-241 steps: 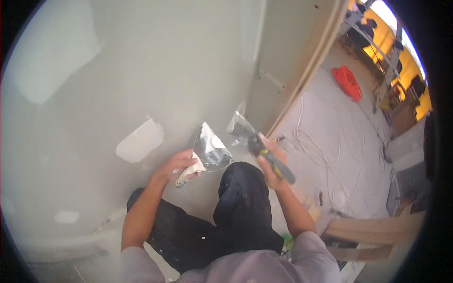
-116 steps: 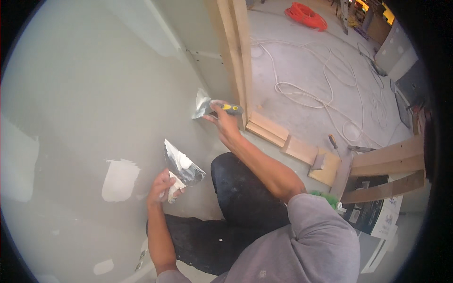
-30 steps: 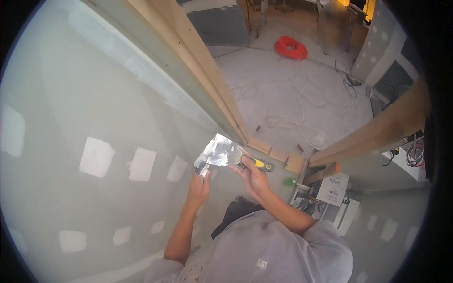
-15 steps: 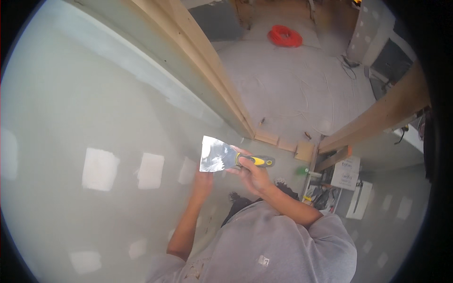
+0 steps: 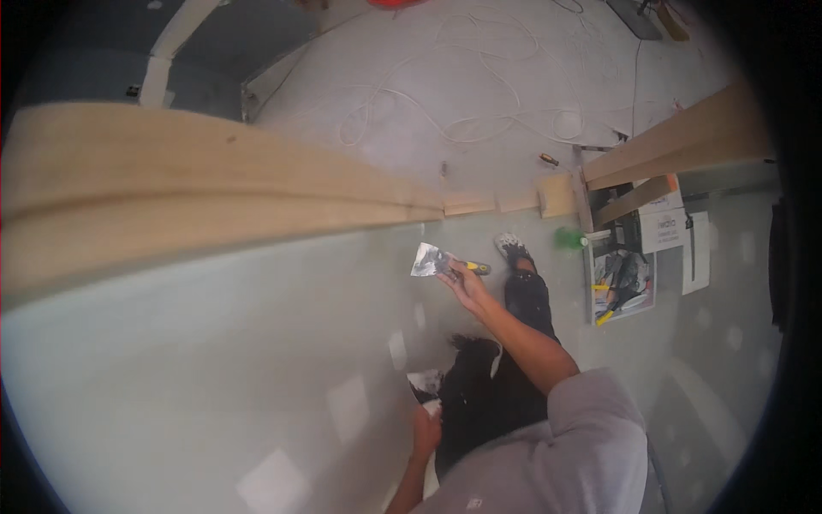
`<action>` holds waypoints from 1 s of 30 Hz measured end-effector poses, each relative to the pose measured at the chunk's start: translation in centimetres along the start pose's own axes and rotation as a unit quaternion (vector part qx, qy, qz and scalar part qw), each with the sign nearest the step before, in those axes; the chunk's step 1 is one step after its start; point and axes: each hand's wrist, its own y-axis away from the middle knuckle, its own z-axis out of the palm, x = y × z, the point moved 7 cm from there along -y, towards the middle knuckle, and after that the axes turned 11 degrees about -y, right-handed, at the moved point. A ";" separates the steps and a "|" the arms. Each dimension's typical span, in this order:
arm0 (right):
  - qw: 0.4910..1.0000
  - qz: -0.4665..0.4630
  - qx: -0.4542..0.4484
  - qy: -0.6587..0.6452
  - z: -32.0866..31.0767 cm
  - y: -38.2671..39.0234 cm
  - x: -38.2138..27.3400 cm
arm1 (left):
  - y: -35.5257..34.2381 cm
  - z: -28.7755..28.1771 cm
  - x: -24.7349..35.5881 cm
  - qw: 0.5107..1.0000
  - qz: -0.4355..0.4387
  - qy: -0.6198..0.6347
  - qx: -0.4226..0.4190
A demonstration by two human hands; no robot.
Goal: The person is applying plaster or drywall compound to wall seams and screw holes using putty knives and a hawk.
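Note:
My right hand (image 5: 465, 285) is closed round a putty knife (image 5: 427, 261) with a black-and-yellow handle. White compound smears its wide metal blade, which points left beside the grey-green wall board (image 5: 214, 360). Lower down, my left hand (image 5: 426, 431) is closed on a second putty knife (image 5: 425, 382), its blade also smeared white and close to my dark trouser leg (image 5: 479, 394). The left hand's grip on the handle is mostly hidden. White filler patches (image 5: 348, 407) dot the board near the left hand.
A wooden door frame (image 5: 214, 184) runs along the board's edge. Wood blocks (image 5: 557, 195) lie at the opening, with a screwdriver (image 5: 549, 159) and loose white cable (image 5: 479, 137) beyond. At right stand a green bottle (image 5: 568, 237), a tool bin (image 5: 623, 287) and a white box (image 5: 663, 229).
The view has swung toward the doorway. My left hand has dropped toward my leg, and its putty knife now shows. The right hand, still gripping its putty knife, is farther from the camera.

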 end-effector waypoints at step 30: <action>0.757 -0.340 0.054 0.555 9.6 -17.2 7.6 | -2.6 -0.3 2.1 0.971 -0.074 0.180 -0.141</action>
